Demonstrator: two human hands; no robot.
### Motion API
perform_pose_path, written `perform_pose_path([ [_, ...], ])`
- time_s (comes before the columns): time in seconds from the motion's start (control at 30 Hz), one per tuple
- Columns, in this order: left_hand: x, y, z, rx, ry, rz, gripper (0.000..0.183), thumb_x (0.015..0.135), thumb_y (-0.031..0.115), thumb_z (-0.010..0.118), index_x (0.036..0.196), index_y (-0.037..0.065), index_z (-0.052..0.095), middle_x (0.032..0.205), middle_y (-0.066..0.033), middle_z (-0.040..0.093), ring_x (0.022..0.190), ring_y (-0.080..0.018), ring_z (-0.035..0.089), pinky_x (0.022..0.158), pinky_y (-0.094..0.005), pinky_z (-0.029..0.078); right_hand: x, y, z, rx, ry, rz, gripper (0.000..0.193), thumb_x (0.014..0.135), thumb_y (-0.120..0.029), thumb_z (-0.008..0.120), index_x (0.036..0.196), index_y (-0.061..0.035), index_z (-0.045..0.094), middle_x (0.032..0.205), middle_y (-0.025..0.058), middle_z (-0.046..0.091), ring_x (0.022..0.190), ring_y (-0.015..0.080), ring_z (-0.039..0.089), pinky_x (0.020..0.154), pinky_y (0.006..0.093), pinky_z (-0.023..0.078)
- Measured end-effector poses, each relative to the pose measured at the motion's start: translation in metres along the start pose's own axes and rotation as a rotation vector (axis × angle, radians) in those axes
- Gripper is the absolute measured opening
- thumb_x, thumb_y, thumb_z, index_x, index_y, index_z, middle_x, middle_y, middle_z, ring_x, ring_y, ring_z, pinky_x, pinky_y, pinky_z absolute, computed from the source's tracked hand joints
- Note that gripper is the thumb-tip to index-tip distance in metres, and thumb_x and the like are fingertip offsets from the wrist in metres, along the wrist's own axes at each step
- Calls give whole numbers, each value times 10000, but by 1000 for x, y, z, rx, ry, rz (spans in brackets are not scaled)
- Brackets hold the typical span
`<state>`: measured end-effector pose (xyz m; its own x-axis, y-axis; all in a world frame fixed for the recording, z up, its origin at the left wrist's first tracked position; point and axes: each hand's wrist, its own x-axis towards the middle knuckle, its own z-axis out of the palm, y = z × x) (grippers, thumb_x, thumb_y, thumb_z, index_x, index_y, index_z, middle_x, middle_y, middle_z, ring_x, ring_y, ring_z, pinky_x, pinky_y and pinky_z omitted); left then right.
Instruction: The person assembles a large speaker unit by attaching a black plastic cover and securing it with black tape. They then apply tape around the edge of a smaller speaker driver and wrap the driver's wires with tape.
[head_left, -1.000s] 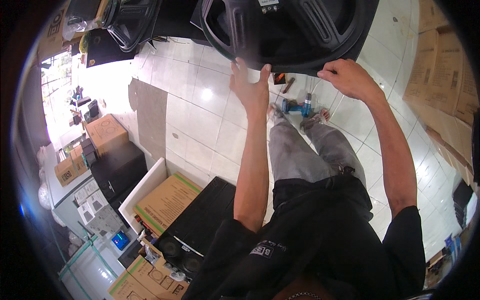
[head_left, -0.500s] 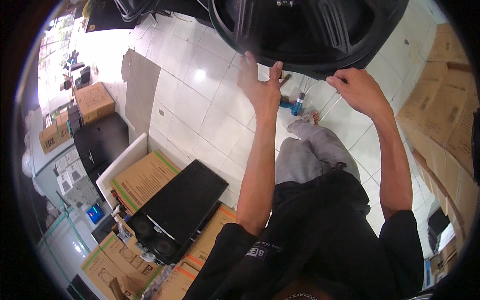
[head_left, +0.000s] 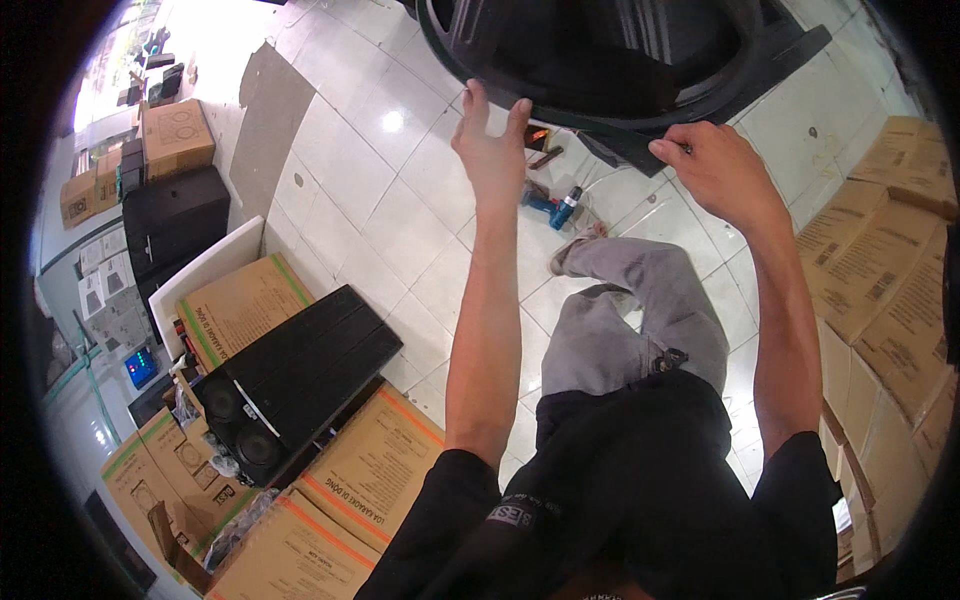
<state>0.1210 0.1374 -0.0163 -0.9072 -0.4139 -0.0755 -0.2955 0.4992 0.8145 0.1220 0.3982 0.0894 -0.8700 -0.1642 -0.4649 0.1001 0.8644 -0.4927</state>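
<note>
Since more black panel shows: speaker seemingly shifted.
Left hand, twelve o'clock: spread at rim.
Right hand, two o'clock: pressed together (pinched item unclear).

The left hand, thumb and fingers spread, is at the near rim of a big round black speaker. The right hand, fingers curled, is farther right along that speaker's edge; its grip is unclear. On the tiled floor just below the speaker is a blue drill. Cardboard boxes stand right of the speaker.
</note>
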Motion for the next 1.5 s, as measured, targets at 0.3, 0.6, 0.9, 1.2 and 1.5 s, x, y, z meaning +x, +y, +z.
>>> perform_pose_path([
  [0.3, -21, 25, 11, 89, 52, -89, 775, 915, 412, 772, 1547, 67, 483, 1586, -179, 480, 1405, -417, 430, 1204, -473, 311, 18, 23, -8, 56, -132, -63, 396, 1013, -361, 610, 1073, -2, 764, 933, 213, 752, 896, 376, 719, 846, 444, 533],
  [0.6, -39, 35, 27, 94, 148, -103, 781, 879, 347, 820, 1515, 21, 507, 1537, -233, 516, 1321, -405, 523, 1165, -457, 373, 18, 38, -26, 45, -132, -150, 392, 1028, -350, 578, 1034, -9, 769, 917, 241, 742, 870, 426, 712, 840, 492, 528],
  [0.9, -65, 60, 45, 196, 125, -208, 828, 876, 409, 818, 1553, 83, 474, 1604, -174, 453, 1471, -439, 332, 1192, -492, 338, 18, 61, -42, 29, -242, -98, 414, 1029, -382, 572, 1131, -20, 745, 1010, 219, 749, 948, 404, 704, 882, 460, 518],
  [1.2, -81, 68, 66, 209, 157, -220, 827, 911, 460, 765, 1581, 109, 429, 1636, -173, 396, 1462, -473, 314, 1208, -526, 307, 22, 82, -52, 5, -187, -103, 394, 1029, -361, 600, 1131, -7, 739, 1035, 215, 749, 959, 405, 701, 876, 439, 518],
  [1.5, -91, 82, 80, 203, 201, -239, 821, 903, 393, 779, 1568, 54, 435, 1634, -191, 392, 1464, -481, 297, 1207, -521, 294, 40, 91, -74, -92, -178, -212, 391, 1020, -373, 605, 1091, -26, 772, 719, 152, 713, 806, 327, 727, 782, 446, 534],
])
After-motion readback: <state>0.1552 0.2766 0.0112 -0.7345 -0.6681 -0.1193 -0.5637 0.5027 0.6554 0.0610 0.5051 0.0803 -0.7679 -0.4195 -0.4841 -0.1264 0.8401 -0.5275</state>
